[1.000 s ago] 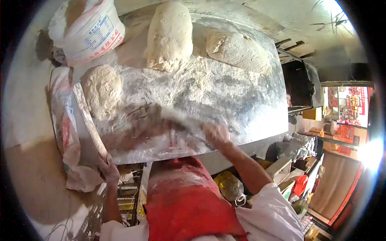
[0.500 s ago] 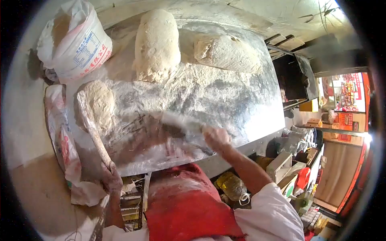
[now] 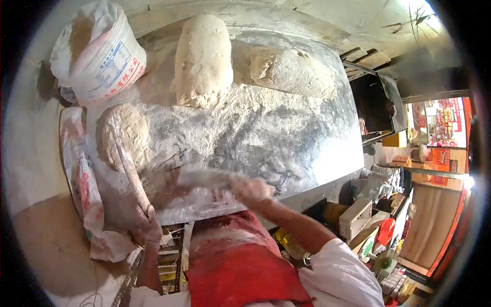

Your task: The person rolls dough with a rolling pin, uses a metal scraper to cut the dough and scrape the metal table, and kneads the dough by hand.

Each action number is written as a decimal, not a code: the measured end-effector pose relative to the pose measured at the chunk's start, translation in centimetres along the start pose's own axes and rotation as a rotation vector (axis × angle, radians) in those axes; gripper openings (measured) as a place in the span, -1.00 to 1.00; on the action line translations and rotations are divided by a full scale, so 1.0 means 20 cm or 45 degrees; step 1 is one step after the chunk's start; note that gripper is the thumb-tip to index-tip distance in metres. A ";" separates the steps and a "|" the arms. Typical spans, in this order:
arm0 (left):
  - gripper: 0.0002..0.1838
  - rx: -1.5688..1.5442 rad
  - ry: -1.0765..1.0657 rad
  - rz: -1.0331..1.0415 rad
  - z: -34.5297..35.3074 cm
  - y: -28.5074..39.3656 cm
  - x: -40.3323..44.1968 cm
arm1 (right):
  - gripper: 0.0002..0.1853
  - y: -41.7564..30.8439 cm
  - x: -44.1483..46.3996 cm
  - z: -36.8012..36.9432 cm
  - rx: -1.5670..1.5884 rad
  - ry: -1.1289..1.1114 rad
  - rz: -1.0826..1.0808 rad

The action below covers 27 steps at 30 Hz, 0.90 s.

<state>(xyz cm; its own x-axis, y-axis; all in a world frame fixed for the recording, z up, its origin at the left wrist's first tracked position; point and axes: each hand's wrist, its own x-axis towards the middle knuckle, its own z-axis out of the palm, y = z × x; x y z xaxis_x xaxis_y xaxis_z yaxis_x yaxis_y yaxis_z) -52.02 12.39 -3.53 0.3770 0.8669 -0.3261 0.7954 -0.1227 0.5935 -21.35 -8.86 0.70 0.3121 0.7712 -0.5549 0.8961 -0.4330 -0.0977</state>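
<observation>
Flour (image 3: 245, 112) coats a metal worktable (image 3: 307, 133) as a person in a red apron (image 3: 240, 266) works at its near edge. The left hand (image 3: 147, 225) grasps the near end of a floury stick (image 3: 132, 176), its far end over a small lump of dough (image 3: 137, 125) at the table's left. The right hand (image 3: 254, 190), blurred, is clenched around the end of a pale tool (image 3: 204, 178), also blurred, above the table's near side. Two larger pieces, a tall loaf of dough (image 3: 203, 61) and a wide slab of dough (image 3: 294, 72), lie toward the far edge, right of a white sack (image 3: 105, 66).
</observation>
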 end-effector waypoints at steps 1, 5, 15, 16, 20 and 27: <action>-0.33 -0.256 0.003 -0.053 0.02 0.01 0.00 | -0.40 -0.07 0.02 0.05 -0.087 0.096 -0.153; -0.31 -0.059 -0.062 -0.176 0.03 -0.14 -0.01 | -0.51 0.16 0.16 -0.11 -0.862 -0.215 -0.318; -0.30 -0.173 0.104 -0.084 0.11 -0.15 -0.06 | -0.75 0.58 -0.15 0.21 0.114 0.133 0.402; -0.33 -0.138 0.068 -0.063 0.08 -0.11 -0.07 | -0.70 0.47 -0.21 0.13 0.331 -0.052 0.488; -0.36 -0.127 0.025 0.096 0.04 0.09 -0.06 | -0.69 0.67 -0.15 0.23 0.038 0.169 0.484; -0.32 -0.124 -0.010 0.128 0.12 0.05 -0.02 | -0.73 1.08 -0.05 0.16 0.254 0.399 0.566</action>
<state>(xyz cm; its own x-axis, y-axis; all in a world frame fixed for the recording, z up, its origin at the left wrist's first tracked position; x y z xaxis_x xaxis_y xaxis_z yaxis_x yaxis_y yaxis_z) -50.23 10.86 -4.50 0.4567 0.8486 -0.2668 0.7037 -0.1611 0.6920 -3.33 -20.50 -3.43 0.7505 0.5834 -0.3105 0.5902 -0.8031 -0.0822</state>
